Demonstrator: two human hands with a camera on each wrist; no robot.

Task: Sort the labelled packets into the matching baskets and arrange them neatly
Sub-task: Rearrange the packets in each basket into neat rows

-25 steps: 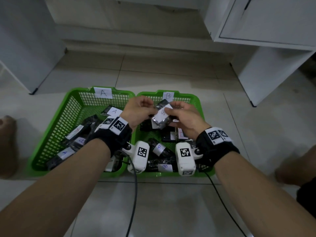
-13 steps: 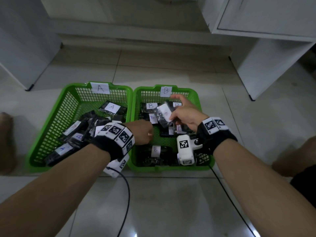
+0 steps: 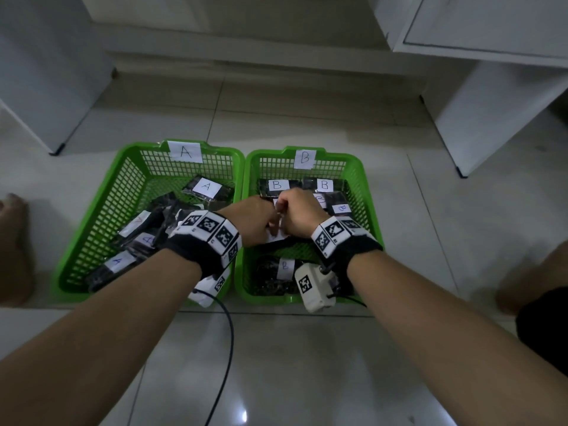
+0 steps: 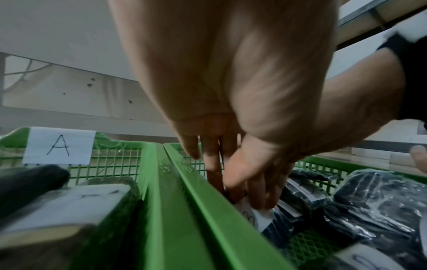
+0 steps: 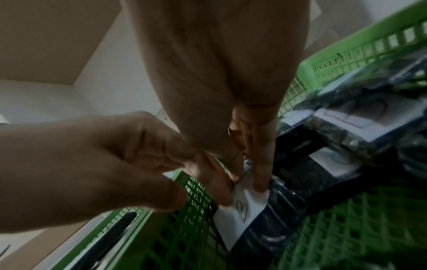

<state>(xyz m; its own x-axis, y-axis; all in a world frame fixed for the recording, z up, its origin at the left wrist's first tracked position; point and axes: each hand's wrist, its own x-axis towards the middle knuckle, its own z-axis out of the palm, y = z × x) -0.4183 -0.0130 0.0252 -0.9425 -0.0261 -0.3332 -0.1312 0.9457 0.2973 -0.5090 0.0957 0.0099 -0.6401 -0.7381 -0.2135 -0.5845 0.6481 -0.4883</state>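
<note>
Both hands [image 3: 276, 216] on packet [image 5: 242, 206] — basket B's [image 3: 362, 192] left edge

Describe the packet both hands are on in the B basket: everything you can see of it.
The packet is a dark item in a clear, glossy plastic wrap with a white paper label marked B. It lies low in the B basket, near the wall next to the A basket, tilted rather than flat. The left hand and right hand meet over it; fingertips press on the label's upper edge. Other B packets lie beside it. The head view hides most of it behind the hands.
</note>
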